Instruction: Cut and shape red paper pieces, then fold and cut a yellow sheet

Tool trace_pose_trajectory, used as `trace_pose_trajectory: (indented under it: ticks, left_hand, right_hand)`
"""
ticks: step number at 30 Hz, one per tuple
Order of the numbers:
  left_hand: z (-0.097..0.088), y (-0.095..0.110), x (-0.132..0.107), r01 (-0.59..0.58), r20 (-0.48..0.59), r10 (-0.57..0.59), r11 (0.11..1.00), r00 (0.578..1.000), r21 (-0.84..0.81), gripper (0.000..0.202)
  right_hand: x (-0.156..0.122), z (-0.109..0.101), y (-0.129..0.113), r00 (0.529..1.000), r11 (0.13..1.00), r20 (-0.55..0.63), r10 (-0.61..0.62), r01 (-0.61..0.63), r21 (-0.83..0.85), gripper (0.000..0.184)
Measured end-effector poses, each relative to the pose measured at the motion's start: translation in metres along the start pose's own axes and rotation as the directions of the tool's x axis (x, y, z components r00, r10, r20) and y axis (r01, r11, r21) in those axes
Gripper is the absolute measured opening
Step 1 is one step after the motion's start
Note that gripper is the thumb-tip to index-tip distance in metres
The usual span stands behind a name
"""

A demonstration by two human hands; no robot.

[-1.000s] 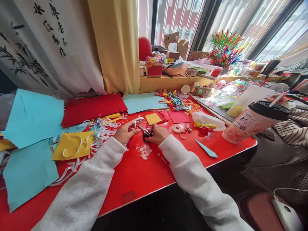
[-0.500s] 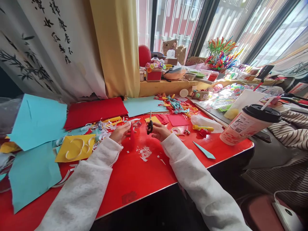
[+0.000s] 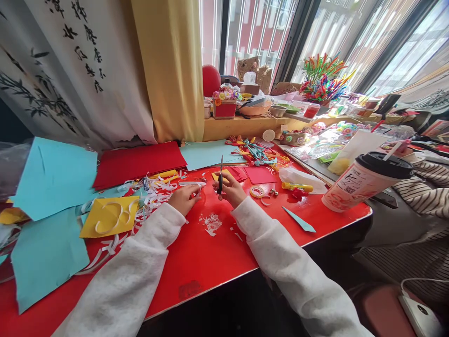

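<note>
My right hand (image 3: 231, 189) is closed on black-handled scissors (image 3: 220, 175), blades pointing up and away, over the red table (image 3: 196, 252). My left hand (image 3: 184, 198) pinches a thin white paper strip (image 3: 192, 184) that lies level, just left of the scissors. Small white paper scraps (image 3: 211, 223) lie on the table in front of both hands. Both arms wear white sleeves.
Blue (image 3: 52, 175), red (image 3: 138, 161) and yellow (image 3: 108, 216) paper sheets and curled white strips cover the left. A lidded drink cup (image 3: 365, 180) stands at the right edge beside a person's striped sleeve (image 3: 426, 192). A tape roll (image 3: 257, 191), glue stick (image 3: 296, 186) and cluttered sill lie beyond.
The scissors rose from lying low to pointing upright. My left hand swapped from a red pointed piece held upright to a white strip held level.
</note>
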State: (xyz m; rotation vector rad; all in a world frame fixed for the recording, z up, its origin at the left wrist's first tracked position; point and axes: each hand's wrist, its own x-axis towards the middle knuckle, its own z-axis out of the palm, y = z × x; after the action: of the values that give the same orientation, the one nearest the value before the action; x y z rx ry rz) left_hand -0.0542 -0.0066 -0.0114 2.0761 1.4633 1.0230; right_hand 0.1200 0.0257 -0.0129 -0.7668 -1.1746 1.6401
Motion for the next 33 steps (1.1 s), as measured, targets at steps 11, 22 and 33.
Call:
trace_pose_trajectory:
  ticks: [11,22,33]
  left_hand:
    - [0.009,-0.003,-0.002,-0.181,0.067,0.174,0.976,0.983,0.125,0.022]
    - [0.019,0.014,-0.011,-0.201,0.078,0.188,0.954,0.979,0.222,0.023]
    - [0.021,0.022,-0.005,0.031,-0.044,-0.032,0.999,0.999,-0.03,0.033]
  right_hand:
    - [0.001,0.006,0.006,1.0,0.971,0.011,0.002,0.001,-0.238,0.052]
    - [-0.002,0.01,0.009,1.0,0.974,0.003,-0.031,0.031,-0.224,0.031]
    - [0.007,0.004,0.017,0.926,0.939,-0.244,-0.289,0.324,0.119,0.039]
